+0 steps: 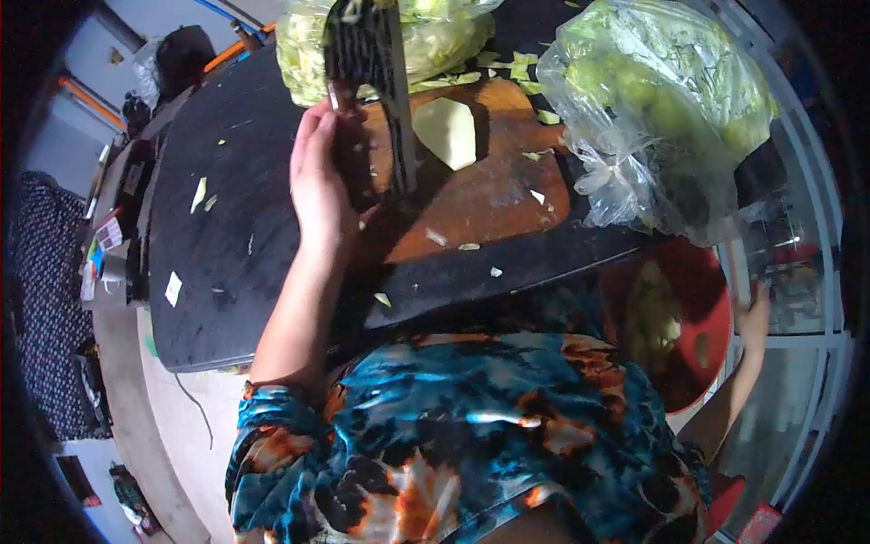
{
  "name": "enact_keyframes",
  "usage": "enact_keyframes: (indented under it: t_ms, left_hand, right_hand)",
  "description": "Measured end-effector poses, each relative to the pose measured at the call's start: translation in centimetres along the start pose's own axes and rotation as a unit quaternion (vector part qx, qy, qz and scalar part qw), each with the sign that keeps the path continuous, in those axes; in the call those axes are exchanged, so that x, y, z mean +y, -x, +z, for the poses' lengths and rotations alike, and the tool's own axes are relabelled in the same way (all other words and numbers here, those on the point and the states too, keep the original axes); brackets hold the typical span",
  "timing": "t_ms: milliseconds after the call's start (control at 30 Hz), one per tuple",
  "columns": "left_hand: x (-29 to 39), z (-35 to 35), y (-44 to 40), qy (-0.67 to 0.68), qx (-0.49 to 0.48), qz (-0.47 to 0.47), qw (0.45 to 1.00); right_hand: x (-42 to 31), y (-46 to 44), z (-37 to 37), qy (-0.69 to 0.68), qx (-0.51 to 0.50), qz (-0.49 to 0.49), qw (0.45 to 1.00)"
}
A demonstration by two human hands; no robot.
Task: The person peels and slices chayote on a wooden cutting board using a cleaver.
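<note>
Black table (240,240) under everything, scraps (198,194) scattered about. Left hand (319,177) is closed on a dark cleaver (372,45); just right of it, a pale cut piece (444,136) sits on the wooden board (507,204) unsteadied, so imo it could skid if the cleaver came down. Further right, bagged greens (671,82), then the right hand (754,313), low by the red tub (693,272), can't tell its grip.

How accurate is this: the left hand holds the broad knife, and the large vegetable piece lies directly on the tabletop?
The tabletop is wrong: the head view shows the large vegetable piece on the wooden cutting board. The left hand holds the broad knife.
</note>
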State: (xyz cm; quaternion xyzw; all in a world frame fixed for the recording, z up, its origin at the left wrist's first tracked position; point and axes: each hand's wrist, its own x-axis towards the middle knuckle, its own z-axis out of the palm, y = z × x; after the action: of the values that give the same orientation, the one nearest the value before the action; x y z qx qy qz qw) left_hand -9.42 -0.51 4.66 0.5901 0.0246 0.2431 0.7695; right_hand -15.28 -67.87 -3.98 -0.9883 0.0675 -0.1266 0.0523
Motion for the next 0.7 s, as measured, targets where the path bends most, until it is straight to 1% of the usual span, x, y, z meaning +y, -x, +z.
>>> enact_keyframes:
  t_ms: [33, 67, 100, 133, 167, 200, 233, 267, 300, 367, 400, 433, 500, 533, 567, 600, 633, 667, 700]
  left_hand:
    - [0.1, 0.9, 0.3, 0.010, -0.016, 0.020, 1.000]
    - [0.4, 2.2, 0.8, -0.030, -0.026, 0.066, 0.997]
    - [0.7, 3.7, 1.3, -0.069, -0.037, 0.111, 0.991]
    - [0.9, 5.1, 2.1, -0.080, -0.059, 0.139, 0.985]
    - [0.8, 6.6, 2.9, -0.089, -0.080, 0.167, 0.979]
    - [0.1, 7.7, 3.4, -0.142, -0.098, 0.219, 0.960]
    - [-0.6, 8.7, 3.7, -0.196, -0.114, 0.270, 0.936]
    - [-0.7, 9.7, 4.3, -0.237, -0.139, 0.303, 0.912]
    - [-0.6, 10.3, 5.1, -0.279, -0.165, 0.330, 0.887]
    - [-0.4, 10.2, 5.5, -0.380, -0.262, 0.378, 0.802]
    - [0.4, 10.2, 5.6, -0.385, -0.271, 0.369, 0.801]
    - [0.4, 9.6, 4.9, -0.401, -0.259, 0.375, 0.795]
    - [0.3, 7.6, 2.3, -0.429, -0.235, 0.384, 0.783]
    - [-1.0, 6.3, 0.4, -0.464, -0.166, 0.339, 0.801]
    - [-2.8, 4.8, -1.8, -0.495, -0.097, 0.291, 0.813]
    - [-4.4, 3.2, -3.6, -0.471, -0.095, 0.180, 0.858]
    - [-5.4, 2.3, -4.8, -0.439, -0.089, 0.068, 0.891]
    - [-5.6, 2.4, -5.1, -0.476, -0.126, 0.062, 0.868]
    - [-5.8, 2.6, -5.2, -0.511, -0.163, 0.056, 0.842]
  right_hand:
    - [-7.8, -2.1, -3.0, -0.075, 0.017, -0.006, 0.997]
    - [-16.1, -2.6, -5.0, -0.207, 0.043, 0.002, 0.977]
    - [-22.3, -2.6, -6.2, -0.326, 0.028, -0.037, 0.944]
    - [-28.0, -1.9, -7.0, -0.436, -0.042, -0.124, 0.891]
    - [-32.9, -1.1, -7.4, -0.523, -0.129, -0.210, 0.816]
    - [-36.6, -0.2, -7.3, -0.591, -0.210, -0.266, 0.732]
    - [-39.1, 0.7, -6.6, -0.654, -0.241, -0.267, 0.666]
    - [-40.9, 1.2, -5.7, -0.716, -0.239, -0.229, 0.614]
    - [-42.7, 1.6, -3.4, -0.812, -0.159, -0.156, 0.539]
    - [-43.0, 0.2, -2.8, -0.806, -0.105, -0.079, 0.577]
    - [-42.1, -0.7, -2.3, -0.831, -0.152, -0.080, 0.529]
    - [-42.2, -0.9, -2.2, -0.822, -0.125, -0.053, 0.553]
    - [-41.1, -1.7, -2.3, -0.832, -0.146, -0.089, 0.528]
    - [-40.8, -2.1, -2.9, -0.813, -0.130, -0.027, 0.567]
    - [-40.2, -2.7, -3.1, -0.789, -0.146, 0.008, 0.597]
    - [-39.6, -3.2, -3.3, -0.768, -0.170, 0.021, 0.617]
    - [-39.0, -3.8, -3.4, -0.745, -0.195, 0.031, 0.637]
    - [-38.7, -4.3, -3.1, -0.731, -0.198, -0.009, 0.653]
    - [-38.9, -4.5, -3.1, -0.726, -0.206, -0.020, 0.656]
